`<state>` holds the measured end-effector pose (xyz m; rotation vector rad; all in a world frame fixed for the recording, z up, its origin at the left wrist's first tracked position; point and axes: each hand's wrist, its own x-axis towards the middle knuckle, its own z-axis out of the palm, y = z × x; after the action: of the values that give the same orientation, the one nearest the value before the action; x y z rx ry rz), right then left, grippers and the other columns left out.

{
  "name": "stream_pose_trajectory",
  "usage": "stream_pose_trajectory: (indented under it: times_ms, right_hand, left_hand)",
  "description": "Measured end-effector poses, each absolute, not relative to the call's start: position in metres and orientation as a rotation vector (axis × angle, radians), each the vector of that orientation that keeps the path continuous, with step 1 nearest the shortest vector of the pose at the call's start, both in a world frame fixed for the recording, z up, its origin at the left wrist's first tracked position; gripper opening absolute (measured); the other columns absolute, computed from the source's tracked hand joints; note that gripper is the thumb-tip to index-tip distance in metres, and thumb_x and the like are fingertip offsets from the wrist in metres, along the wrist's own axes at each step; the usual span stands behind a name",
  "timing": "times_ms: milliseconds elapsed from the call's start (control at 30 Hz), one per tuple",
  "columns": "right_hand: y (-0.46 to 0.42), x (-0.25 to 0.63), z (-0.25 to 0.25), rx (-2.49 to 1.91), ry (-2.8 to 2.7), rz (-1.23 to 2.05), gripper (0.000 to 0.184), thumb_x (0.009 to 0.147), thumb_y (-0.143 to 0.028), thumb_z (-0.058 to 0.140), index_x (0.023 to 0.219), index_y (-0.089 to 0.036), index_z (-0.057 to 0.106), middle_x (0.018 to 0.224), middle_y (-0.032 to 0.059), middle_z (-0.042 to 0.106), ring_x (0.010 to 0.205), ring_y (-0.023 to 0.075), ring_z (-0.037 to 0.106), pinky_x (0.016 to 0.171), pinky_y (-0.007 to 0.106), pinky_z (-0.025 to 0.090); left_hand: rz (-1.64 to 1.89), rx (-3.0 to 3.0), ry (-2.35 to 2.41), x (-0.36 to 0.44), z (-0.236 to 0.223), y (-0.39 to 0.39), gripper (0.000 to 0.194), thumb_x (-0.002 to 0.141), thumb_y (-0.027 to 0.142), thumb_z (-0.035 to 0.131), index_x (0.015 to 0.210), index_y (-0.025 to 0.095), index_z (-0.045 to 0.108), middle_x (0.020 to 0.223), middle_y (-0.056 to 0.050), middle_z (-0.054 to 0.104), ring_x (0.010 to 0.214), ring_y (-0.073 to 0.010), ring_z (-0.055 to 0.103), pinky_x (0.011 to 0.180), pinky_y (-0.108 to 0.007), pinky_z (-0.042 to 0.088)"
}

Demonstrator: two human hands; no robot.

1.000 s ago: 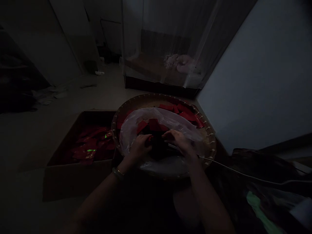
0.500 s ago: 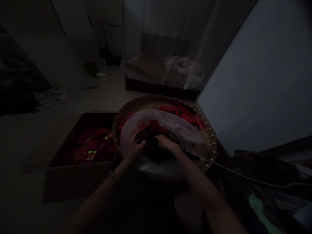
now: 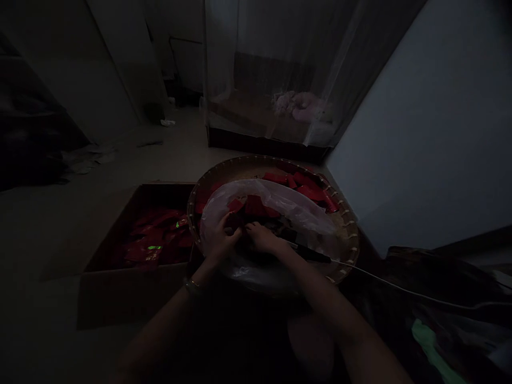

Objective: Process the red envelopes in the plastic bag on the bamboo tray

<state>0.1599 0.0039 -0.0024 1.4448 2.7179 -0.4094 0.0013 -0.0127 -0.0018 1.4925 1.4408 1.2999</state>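
Note:
My left hand [image 3: 224, 236] is over the near half of a round woven tray [image 3: 192, 210]. Its fingers and thumb curl round what looks like a dark red packet, dim and partly hidden. Close beside it, my right hand [image 3: 262, 237] has its fingers drawn together; anything in them is lost in shadow. Beyond both hands, red packets [image 3: 256, 205] lie inside a ring of clear plastic sheet [image 3: 214, 200]. A dark rod-shaped handle [image 3: 314, 254] with a white cord [image 3: 384, 274] lies to the right of my right hand.
More red packets [image 3: 310, 192] lie at the tray's far right. A cardboard box [image 3: 120, 293] full of red packets stands to the left. Behind are a netted bed [image 3: 264, 122] and, on the right, a pale wall [image 3: 432, 138]. Dark items and a green cloth [image 3: 432, 346] lie lower right.
My right hand has moved left and down, close to my left hand, uncovering the dark handle. My left hand has shifted slightly left. The view has shifted a little.

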Motion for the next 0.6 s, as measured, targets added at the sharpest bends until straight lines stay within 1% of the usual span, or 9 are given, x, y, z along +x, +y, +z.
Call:
stream_pose_trajectory:
  times_ms: [67,133,200,267,300,333,367,500,600]
  right_hand:
    - [-0.006,0.176,0.006,1.362,2.766,-0.403,0.041,0.075,-0.030,0.063,0.113,-0.016,0.058,0.114,0.0117,0.054,0.108,0.0253,0.046,0.089,0.036,0.041]
    - [-0.013,0.192,0.012,1.402,2.731,-0.421,0.047,0.071,-0.031,0.068,0.115,-0.018,0.058,0.118,0.0111,0.053,0.110,0.0257,0.045,0.092,0.037,0.040]
    - [-0.018,0.200,0.015,1.513,2.657,-0.432,0.064,0.068,-0.032,0.071,0.127,-0.018,0.050,0.129,0.0130,0.047,0.117,0.0279,0.042,0.095,0.039,0.037]
    - [-0.021,0.197,0.014,1.577,2.570,-0.458,0.084,0.064,-0.034,0.073,0.138,-0.019,0.036,0.138,0.0155,0.037,0.122,0.0309,0.037,0.096,0.042,0.036]
    - [-0.022,0.192,0.013,1.571,2.539,-0.471,0.089,0.063,-0.034,0.073,0.140,-0.020,0.032,0.141,0.0157,0.034,0.122,0.0320,0.037,0.096,0.042,0.037]
    - [-0.023,0.185,0.012,1.543,2.524,-0.473,0.089,0.063,-0.034,0.073,0.141,-0.022,0.032,0.141,0.0154,0.033,0.122,0.0326,0.038,0.094,0.042,0.038]
    - [-0.024,0.178,0.012,1.504,2.527,-0.460,0.084,0.063,-0.033,0.073,0.139,-0.022,0.036,0.141,0.0148,0.034,0.120,0.0325,0.040,0.093,0.041,0.039]
    - [-0.027,0.161,0.014,1.347,2.631,-0.313,0.051,0.069,-0.027,0.068,0.118,-0.018,0.058,0.126,0.0129,0.049,0.110,0.0290,0.044,0.088,0.037,0.042]
    - [-0.030,0.164,0.018,1.314,2.643,-0.252,0.041,0.072,-0.022,0.064,0.113,-0.019,0.061,0.114,0.0119,0.054,0.105,0.0265,0.045,0.085,0.035,0.043]
  left_hand:
    - [1.266,1.495,1.428,0.001,-0.001,-0.014,0.051,0.069,0.027,0.063,0.118,0.014,0.056,0.100,-0.009,0.068,0.078,-0.0178,0.066,0.070,-0.028,0.054]
    - [1.266,1.488,1.387,0.001,-0.002,-0.014,0.052,0.070,0.027,0.063,0.120,0.014,0.054,0.101,-0.009,0.067,0.078,-0.0169,0.066,0.069,-0.027,0.054]
    - [1.295,1.492,1.354,0.002,-0.004,-0.015,0.056,0.070,0.025,0.062,0.124,0.015,0.050,0.105,-0.009,0.065,0.082,-0.0169,0.065,0.071,-0.026,0.053]
    - [1.325,1.527,1.358,0.002,-0.003,-0.015,0.059,0.070,0.023,0.063,0.127,0.017,0.047,0.110,-0.009,0.063,0.088,-0.0177,0.064,0.073,-0.027,0.053]
    - [1.338,1.559,1.365,0.003,-0.002,-0.016,0.060,0.070,0.022,0.063,0.127,0.017,0.047,0.111,-0.010,0.062,0.090,-0.0181,0.063,0.074,-0.028,0.053]
    - [1.347,1.598,1.368,0.003,0.000,-0.017,0.060,0.070,0.021,0.063,0.128,0.018,0.046,0.112,-0.010,0.061,0.091,-0.0184,0.063,0.075,-0.028,0.053]
    - [1.357,1.639,1.365,0.003,0.002,-0.018,0.060,0.071,0.020,0.062,0.128,0.018,0.046,0.111,-0.010,0.061,0.091,-0.0183,0.063,0.075,-0.028,0.053]
    - [1.319,1.757,1.315,0.003,0.008,-0.022,0.052,0.073,0.018,0.059,0.125,0.020,0.049,0.104,-0.007,0.064,0.087,-0.0163,0.063,0.074,-0.026,0.053]
    - [1.285,1.783,1.297,0.003,0.007,-0.022,0.047,0.075,0.019,0.058,0.122,0.020,0.051,0.103,-0.006,0.065,0.085,-0.0160,0.063,0.073,-0.026,0.054]
